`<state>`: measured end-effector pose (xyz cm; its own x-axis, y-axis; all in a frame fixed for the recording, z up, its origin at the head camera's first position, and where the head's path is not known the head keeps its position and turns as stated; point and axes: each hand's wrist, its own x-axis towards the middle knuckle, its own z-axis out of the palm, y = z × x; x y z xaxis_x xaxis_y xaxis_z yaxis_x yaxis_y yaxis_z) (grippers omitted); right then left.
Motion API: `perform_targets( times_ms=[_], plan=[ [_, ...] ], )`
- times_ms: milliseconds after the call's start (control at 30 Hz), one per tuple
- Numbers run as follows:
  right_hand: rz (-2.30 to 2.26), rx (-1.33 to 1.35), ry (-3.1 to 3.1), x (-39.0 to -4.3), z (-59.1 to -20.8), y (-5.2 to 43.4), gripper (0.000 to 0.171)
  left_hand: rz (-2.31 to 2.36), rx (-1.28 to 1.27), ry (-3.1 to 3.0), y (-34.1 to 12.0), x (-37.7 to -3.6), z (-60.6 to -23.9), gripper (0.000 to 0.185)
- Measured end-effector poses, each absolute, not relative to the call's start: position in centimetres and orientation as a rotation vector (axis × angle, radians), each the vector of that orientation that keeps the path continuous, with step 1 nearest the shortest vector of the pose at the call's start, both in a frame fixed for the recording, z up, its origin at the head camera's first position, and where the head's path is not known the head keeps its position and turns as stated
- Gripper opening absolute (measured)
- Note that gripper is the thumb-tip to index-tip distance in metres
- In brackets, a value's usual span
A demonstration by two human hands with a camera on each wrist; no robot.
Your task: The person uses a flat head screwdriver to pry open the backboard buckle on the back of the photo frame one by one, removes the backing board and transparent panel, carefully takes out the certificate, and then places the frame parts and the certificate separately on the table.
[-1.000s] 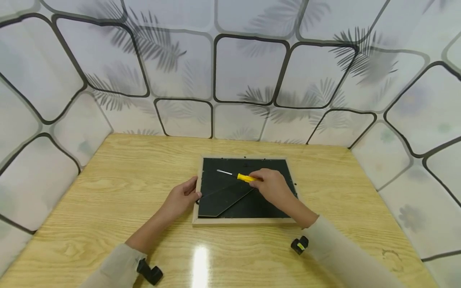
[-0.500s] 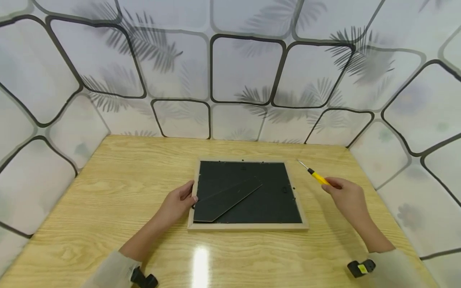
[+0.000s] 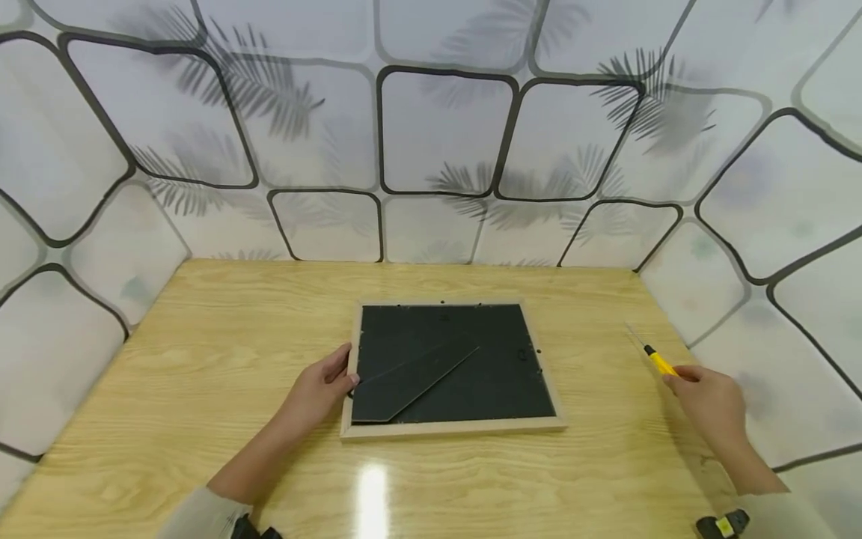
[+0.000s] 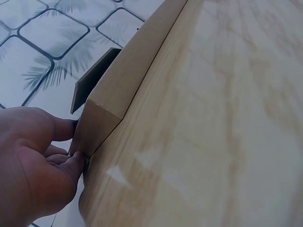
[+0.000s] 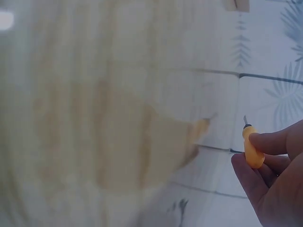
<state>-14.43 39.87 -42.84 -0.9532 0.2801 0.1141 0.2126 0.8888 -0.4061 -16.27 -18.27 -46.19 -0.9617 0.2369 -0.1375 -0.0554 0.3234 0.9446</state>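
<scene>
Right hand (image 3: 710, 404) carried screwdriver (image 3: 656, 361) off frame (image 3: 450, 429).

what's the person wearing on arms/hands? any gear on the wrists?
Both hands are bare: no gloves, no rings visible on the left hand or the right hand. Forearms are uncovered, with light beige sleeves pushed up toward the elbows. A small black device sits at each wrist's underside; the right wrist device carries a yellow mark, the left wrist device is mostly cut off.

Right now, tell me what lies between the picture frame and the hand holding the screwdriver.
Only bare table top, as the head view shows. The right hand grips the yellow screwdriver well to the right of the picture frame; nothing sits between them.
</scene>
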Motion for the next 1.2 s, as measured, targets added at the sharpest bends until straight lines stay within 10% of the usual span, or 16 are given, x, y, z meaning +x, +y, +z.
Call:
perform_targets(
  times_ms=[1200],
  plan=[
    [0.580, -0.488, -3.081, -13.7, -43.7, 40.9, 0.053, 1.725, 0.129, 2.306, -18.4, -16.3, -46.0, 0.067]
  ],
)
